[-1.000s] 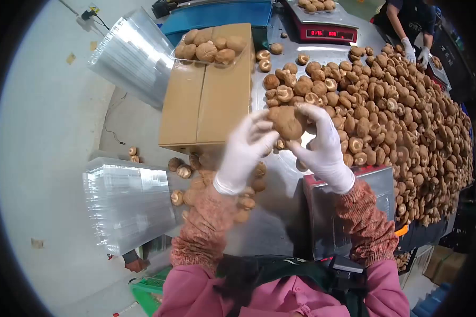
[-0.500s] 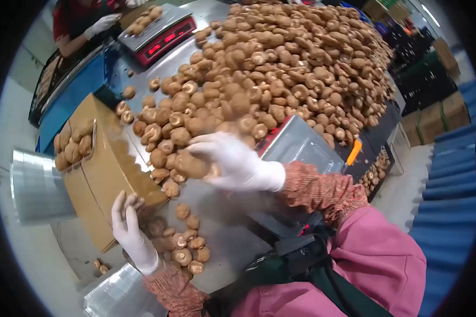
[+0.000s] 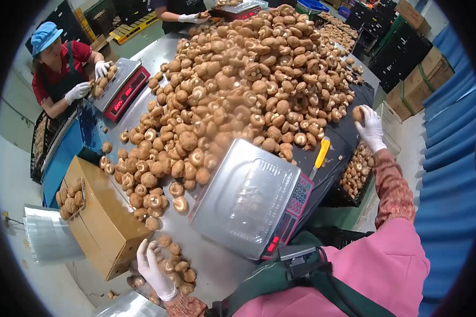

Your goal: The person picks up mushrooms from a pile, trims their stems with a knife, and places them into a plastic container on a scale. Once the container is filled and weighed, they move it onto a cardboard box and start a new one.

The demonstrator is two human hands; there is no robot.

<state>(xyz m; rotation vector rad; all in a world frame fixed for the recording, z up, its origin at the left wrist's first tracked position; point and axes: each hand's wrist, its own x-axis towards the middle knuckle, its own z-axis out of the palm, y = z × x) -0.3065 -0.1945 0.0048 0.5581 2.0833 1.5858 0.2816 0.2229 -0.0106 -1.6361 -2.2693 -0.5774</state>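
Note:
My right hand [image 3: 371, 128], in a white glove, is raised at the right, past the table edge, its fingers round a brown mushroom [image 3: 358, 113]. At the lower left my left hand [image 3: 155, 270], also gloved, has its fingers apart beside a small group of mushrooms [image 3: 177, 264]; no mushroom shows in its grasp. Between the hands lies a scale [image 3: 246, 198] with a clear plastic tray on its metal plate. Behind it rises a large heap of mushrooms [image 3: 259, 74].
A cardboard box [image 3: 103, 216] carrying a tray of mushrooms stands at the left. An orange-handled knife [image 3: 321, 154] lies right of the scale. Below the right edge is a crate of mushrooms [image 3: 357, 174]. Co-workers [image 3: 63, 68] are across the table; one handles mushrooms at another scale [image 3: 126, 92].
My right hand has moved from above the near mushrooms far to the right, holding a mushroom. The view has shifted, showing more of the co-workers and the whole near scale.

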